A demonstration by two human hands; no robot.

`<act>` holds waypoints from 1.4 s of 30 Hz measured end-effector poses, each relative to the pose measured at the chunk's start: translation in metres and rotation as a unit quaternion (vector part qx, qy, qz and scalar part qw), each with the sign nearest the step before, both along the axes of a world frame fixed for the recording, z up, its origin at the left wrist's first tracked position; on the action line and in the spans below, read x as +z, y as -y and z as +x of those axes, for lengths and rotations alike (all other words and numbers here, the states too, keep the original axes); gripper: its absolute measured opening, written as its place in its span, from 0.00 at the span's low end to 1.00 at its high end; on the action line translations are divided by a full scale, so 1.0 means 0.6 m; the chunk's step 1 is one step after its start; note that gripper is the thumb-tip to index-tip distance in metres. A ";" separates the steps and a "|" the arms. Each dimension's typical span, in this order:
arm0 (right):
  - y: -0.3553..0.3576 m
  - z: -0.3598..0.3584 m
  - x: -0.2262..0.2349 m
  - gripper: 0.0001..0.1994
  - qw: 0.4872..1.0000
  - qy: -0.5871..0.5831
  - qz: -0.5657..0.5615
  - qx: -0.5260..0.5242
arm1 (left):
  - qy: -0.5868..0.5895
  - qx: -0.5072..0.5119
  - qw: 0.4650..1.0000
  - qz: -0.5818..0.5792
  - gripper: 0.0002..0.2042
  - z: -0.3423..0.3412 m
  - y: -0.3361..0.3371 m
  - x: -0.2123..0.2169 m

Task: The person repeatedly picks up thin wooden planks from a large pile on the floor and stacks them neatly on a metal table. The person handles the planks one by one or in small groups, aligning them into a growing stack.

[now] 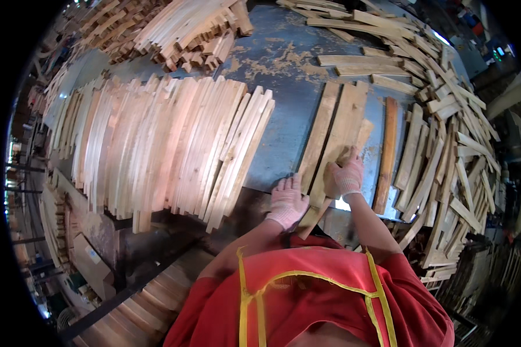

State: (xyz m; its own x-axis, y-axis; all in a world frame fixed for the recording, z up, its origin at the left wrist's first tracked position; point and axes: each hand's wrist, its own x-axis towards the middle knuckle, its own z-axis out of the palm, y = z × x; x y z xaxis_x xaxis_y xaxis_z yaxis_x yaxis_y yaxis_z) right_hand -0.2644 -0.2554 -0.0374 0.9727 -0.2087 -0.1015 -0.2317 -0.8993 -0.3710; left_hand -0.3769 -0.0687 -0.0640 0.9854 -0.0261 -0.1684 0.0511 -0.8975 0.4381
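Note:
Two pale wooden boards lie side by side in front of me on the metal table: a left board [320, 124] and a wider middle board [346, 118]. A shorter piece [364, 132] shows partly from beneath the middle one. My left hand [288, 203], in a pinkish knit glove, lies with fingers stretched at the near end of the left board. Gloved the same way, my right hand [348, 174] rests on the right side of the middle board, its fingers extended forward. Right of it lies a darker orange-brown strip [386, 153], apart from both hands.
A wide row of pale strips [162, 139] covers the table's left side, some ends overhanging the near edge. More stacked wood [191, 29] stands behind it. Loose strips [446, 133] are heaped along the right. Sawdust [278, 58] lies scattered on the blue-grey table [283, 133].

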 end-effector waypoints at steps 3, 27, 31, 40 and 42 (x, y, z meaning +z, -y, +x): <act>0.006 -0.003 -0.007 0.49 0.998 -0.021 0.007 -0.063 | -0.108 0.119 0.975 -0.150 0.44 0.032 0.049 0.037; -0.205 -0.044 0.038 0.33 0.791 -0.267 0.447 0.321 | 0.150 0.059 0.986 -0.032 0.30 -0.046 -0.131 0.157; 0.024 0.013 0.026 0.34 0.965 -0.023 0.255 0.057 | 0.074 0.007 0.997 -0.006 0.41 -0.035 -0.032 0.095; 0.314 0.014 -0.014 0.40 0.997 -0.031 -0.029 -0.065 | -0.207 0.067 0.972 -0.088 0.46 0.062 0.113 0.087; 0.348 0.010 -0.097 0.41 0.966 0.043 0.234 -0.100 | -0.151 0.093 0.973 -0.150 0.45 0.028 0.102 0.094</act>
State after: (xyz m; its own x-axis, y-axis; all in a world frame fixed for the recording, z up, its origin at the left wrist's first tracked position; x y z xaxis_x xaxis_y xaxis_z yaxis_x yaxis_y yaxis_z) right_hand -0.2585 -0.4642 -0.0955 0.9269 -0.3440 -0.1503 -0.3331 -0.5691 -0.7517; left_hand -0.3601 -0.1301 -0.0076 0.8843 0.0556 -0.4636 0.3678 -0.6946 0.6183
